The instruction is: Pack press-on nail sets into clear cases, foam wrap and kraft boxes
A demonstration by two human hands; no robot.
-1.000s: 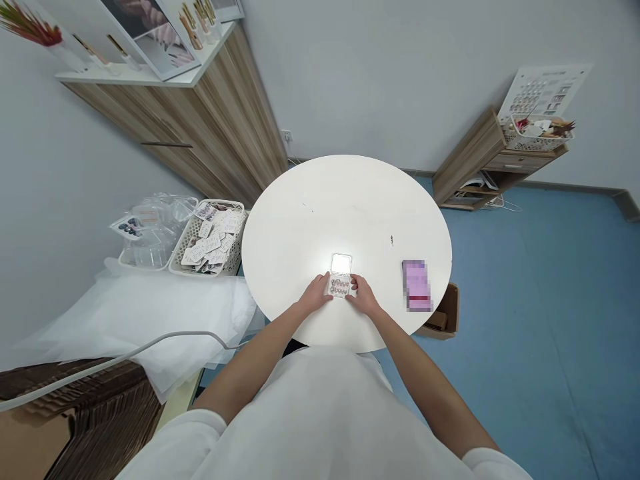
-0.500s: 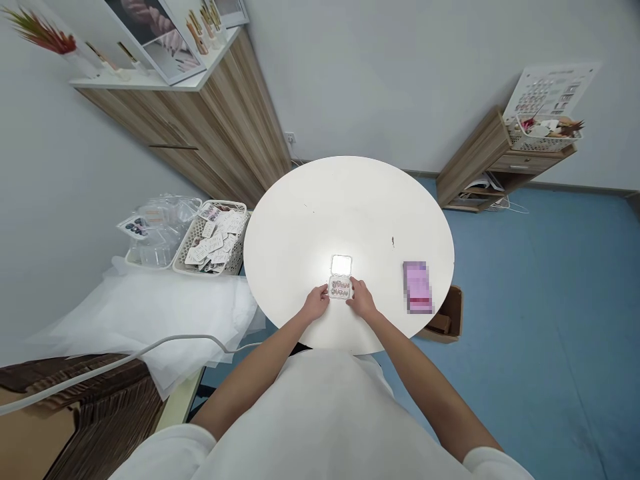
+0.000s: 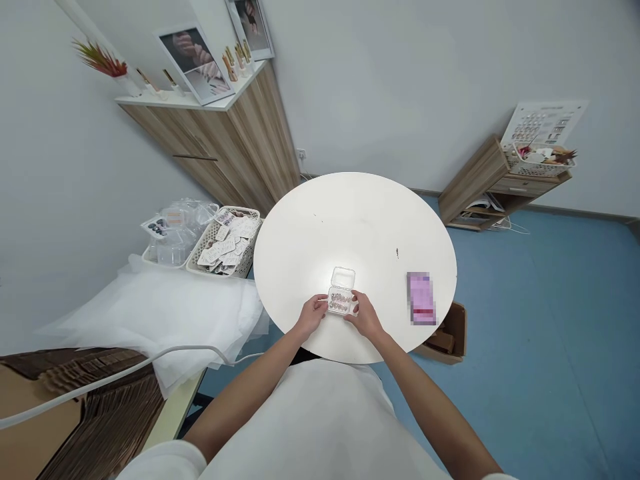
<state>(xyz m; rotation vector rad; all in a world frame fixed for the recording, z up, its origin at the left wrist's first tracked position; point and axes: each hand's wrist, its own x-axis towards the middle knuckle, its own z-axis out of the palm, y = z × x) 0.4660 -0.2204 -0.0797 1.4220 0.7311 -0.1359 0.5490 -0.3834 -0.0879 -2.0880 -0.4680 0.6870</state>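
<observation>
A small clear plastic press-on nail case (image 3: 340, 301) stands near the front of the round white table (image 3: 350, 207), its lid (image 3: 343, 277) folded back away from me. Two rows of shiny nails lie inside it. My left hand (image 3: 312, 316) grips the left side with its fingertips. On the opposite side, my right hand (image 3: 367, 317) is closed around the edge. Whether the case rests on the tabletop or is slightly raised, I cannot tell. To the right lies a blurred pink-purple item (image 3: 421, 298).
Left of the table are a white basket of printed cards (image 3: 225, 243), a pile of clear packaging (image 3: 180, 227) and white sheets (image 3: 165, 307). A cardboard box (image 3: 453, 333) sits on the floor at right. Wooden cabinets (image 3: 215, 153) stand behind, and a white cable (image 3: 150, 360) crosses lower left.
The view has tilted, so the surroundings sit lower in the picture. The case is turned slightly, and the fingers have shifted along its sides. Its lid stays up.
</observation>
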